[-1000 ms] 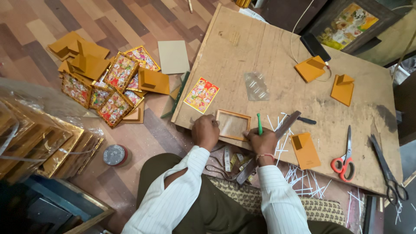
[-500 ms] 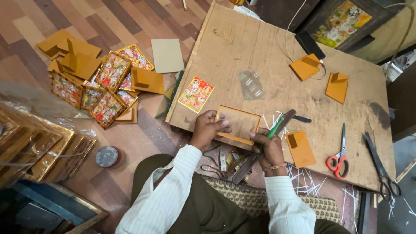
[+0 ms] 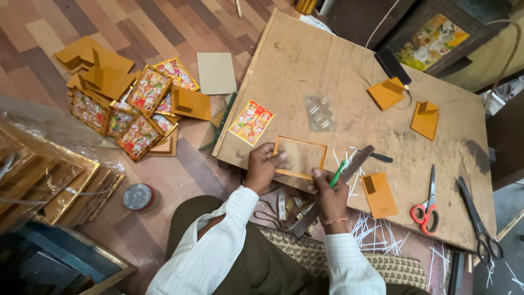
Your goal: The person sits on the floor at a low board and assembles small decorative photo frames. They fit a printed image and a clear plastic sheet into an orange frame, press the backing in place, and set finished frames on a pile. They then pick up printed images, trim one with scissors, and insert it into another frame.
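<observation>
A small empty golden frame [image 3: 299, 157] is held tilted over the near edge of a big wooden board [image 3: 338, 71]. My left hand [image 3: 263, 166] grips the frame's left side. My right hand [image 3: 329, 192] touches its lower right corner and also holds a green pen-like tool [image 3: 338, 172]. A colourful picture card [image 3: 251, 122] lies on the board just left of the frame. A clear plastic sheet [image 3: 320, 113] rests above it.
Red-handled scissors [image 3: 427, 203] and black scissors [image 3: 478, 222] lie at the right. Orange stand backs [image 3: 378, 194] [image 3: 387, 92] [image 3: 425, 119] dot the board. A pile of framed pictures [image 3: 131, 104] sits on the floor at left, with a tape roll [image 3: 138, 196] nearer.
The frame lay flat on the board a second ago. Both hands have lifted it and tilted it toward me, and the green tool has swung to a slant.
</observation>
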Motion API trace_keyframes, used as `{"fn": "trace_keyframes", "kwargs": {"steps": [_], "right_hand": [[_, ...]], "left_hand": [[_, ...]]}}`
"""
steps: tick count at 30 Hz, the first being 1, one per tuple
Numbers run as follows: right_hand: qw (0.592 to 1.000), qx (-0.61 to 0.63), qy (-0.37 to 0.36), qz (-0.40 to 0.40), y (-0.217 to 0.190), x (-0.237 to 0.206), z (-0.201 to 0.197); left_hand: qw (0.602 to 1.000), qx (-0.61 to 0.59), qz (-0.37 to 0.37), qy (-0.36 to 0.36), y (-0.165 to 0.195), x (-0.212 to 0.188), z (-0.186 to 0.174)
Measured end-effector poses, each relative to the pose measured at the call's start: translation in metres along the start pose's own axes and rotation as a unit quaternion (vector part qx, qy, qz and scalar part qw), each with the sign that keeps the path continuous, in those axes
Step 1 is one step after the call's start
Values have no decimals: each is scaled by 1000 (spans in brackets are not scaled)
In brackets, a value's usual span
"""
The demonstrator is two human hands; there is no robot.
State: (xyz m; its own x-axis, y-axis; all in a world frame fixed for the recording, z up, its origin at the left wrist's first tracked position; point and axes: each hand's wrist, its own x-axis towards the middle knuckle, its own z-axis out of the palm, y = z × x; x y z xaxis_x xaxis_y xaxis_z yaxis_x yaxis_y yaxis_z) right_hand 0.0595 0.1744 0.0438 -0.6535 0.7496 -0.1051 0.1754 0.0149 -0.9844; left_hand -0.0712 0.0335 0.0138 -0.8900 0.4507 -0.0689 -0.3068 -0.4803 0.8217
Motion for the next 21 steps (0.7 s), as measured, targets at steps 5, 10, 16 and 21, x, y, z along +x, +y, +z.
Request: {"fn": "trace_keyframes", "kwargs": {"steps": [5, 10, 16, 21], "right_hand": [[999, -11, 24, -37, 15, -5, 10], [990, -138, -21, 7, 10, 5, 9], [913, -371, -4, -171, 3, 33, 20], [819, -456, 22, -349, -10, 43, 54]], "left_hand": [[998, 48, 16, 36, 7, -5, 5], [992, 94, -46, 66, 22, -18, -2], [971, 44, 60, 225, 55, -21, -36], [946, -12, 156, 285, 81, -17, -53]]}}
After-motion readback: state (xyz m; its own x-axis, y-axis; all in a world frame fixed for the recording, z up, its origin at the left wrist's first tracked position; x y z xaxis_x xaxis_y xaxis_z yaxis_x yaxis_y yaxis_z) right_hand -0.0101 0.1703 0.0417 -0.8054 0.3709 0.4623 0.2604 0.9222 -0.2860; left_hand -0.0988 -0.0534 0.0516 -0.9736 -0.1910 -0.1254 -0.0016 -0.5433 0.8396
